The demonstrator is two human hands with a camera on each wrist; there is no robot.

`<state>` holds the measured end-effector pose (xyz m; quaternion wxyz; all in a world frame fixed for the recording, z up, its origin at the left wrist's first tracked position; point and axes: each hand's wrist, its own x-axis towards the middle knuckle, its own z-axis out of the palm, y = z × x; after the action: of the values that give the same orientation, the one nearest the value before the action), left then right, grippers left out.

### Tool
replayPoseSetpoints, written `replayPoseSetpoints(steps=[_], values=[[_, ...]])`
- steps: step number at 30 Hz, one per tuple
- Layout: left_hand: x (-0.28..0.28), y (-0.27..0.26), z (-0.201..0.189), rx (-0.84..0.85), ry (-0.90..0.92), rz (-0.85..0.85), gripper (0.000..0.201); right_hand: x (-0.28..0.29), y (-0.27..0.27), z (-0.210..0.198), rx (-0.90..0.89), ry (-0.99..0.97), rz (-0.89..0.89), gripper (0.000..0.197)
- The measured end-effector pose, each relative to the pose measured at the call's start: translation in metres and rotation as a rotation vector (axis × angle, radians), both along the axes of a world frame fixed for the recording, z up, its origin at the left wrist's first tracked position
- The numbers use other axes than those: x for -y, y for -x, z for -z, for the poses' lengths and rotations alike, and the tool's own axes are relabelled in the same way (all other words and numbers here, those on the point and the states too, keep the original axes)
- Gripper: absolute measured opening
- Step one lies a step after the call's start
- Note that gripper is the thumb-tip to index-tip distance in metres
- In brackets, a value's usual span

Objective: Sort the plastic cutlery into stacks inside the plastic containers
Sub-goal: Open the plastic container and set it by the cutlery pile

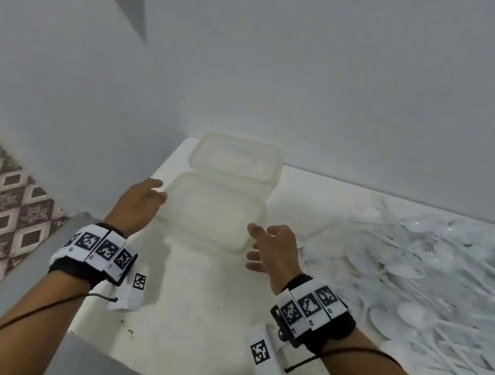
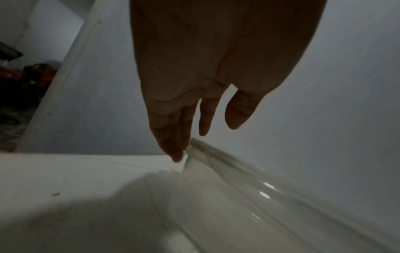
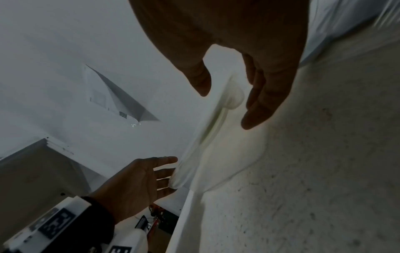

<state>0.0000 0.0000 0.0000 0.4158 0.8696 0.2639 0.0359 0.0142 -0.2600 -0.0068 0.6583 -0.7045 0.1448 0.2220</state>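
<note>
1. Plastic cutlery (image 1: 437, 277) lies heaped at right on the white table (image 1: 189, 322), unsorted.
2. Near container (image 1: 211, 211) sits between left hand (image 1: 139, 204) and right hand (image 1: 275, 251), fingers apart, perhaps to reposition it.
3. Far container (image 1: 237, 157) waits behind.

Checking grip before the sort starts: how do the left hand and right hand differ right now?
The left hand touches the near container's left edge with straight fingers; the right hand hovers by its right corner, fingers loosely spread, not touching. Both are open and hold nothing.

Bare table (image 1: 189, 322) before the containers (image 1: 214, 211); cutlery pile (image 1: 437, 277) crowds the right
</note>
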Motion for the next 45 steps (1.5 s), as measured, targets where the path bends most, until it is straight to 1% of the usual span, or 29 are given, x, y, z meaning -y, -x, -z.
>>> replayPoseSetpoints(steps=[2,4,6,8,10,12,13,15,17,19,25,29,34,39,45], values=[[-0.006,-0.004,0.004,0.005,0.062,0.008,0.037,-0.007,-0.004,0.001,0.021,0.027,0.013,0.045],[-0.008,-0.007,0.009,-0.012,0.042,0.041,0.038,-0.008,-0.007,0.007,0.030,0.014,0.038,0.037],[-0.012,-0.007,0.015,-0.036,0.055,0.060,0.039,-0.007,-0.009,0.011,0.003,-0.021,0.051,0.029],[-0.019,-0.006,0.021,-0.035,0.149,0.049,0.037,-0.005,-0.012,0.015,-0.064,-0.087,0.046,0.024],[-0.023,-0.007,0.024,-0.055,0.278,0.027,0.030,-0.006,-0.011,0.015,-0.136,-0.124,0.050,0.024],[-0.022,-0.013,0.022,-0.070,0.322,0.033,0.024,-0.010,-0.013,0.016,-0.128,-0.068,0.059,0.029],[-0.021,-0.018,0.021,-0.079,0.303,0.047,0.031,-0.012,-0.015,0.017,-0.092,-0.015,0.056,0.032],[-0.019,-0.027,0.017,-0.107,0.177,0.084,0.047,-0.016,-0.019,0.019,-0.002,0.087,0.050,0.040],[-0.016,-0.031,0.017,-0.109,0.034,0.151,0.055,-0.017,-0.021,0.023,0.058,0.123,0.038,0.044],[-0.012,-0.028,0.020,-0.113,-0.035,0.185,0.058,-0.016,-0.019,0.028,0.092,0.116,0.026,0.047],[-0.008,-0.023,0.031,-0.119,-0.023,0.171,0.058,-0.013,-0.015,0.037,0.179,0.145,0.041,0.051],[-0.012,-0.025,0.033,-0.144,-0.011,0.172,0.062,-0.013,-0.014,0.038,0.188,0.130,0.044,0.052],[-0.015,-0.027,0.034,-0.200,-0.005,0.175,0.071,-0.013,-0.014,0.040,0.192,0.108,0.053,0.052],[-0.015,-0.029,0.037,-0.228,0.009,0.149,0.074,-0.015,-0.016,0.043,0.169,0.086,0.073,0.052],[-0.012,-0.030,0.037,-0.208,-0.013,0.082,0.065,-0.016,-0.018,0.039,0.132,0.111,0.095,0.047]])
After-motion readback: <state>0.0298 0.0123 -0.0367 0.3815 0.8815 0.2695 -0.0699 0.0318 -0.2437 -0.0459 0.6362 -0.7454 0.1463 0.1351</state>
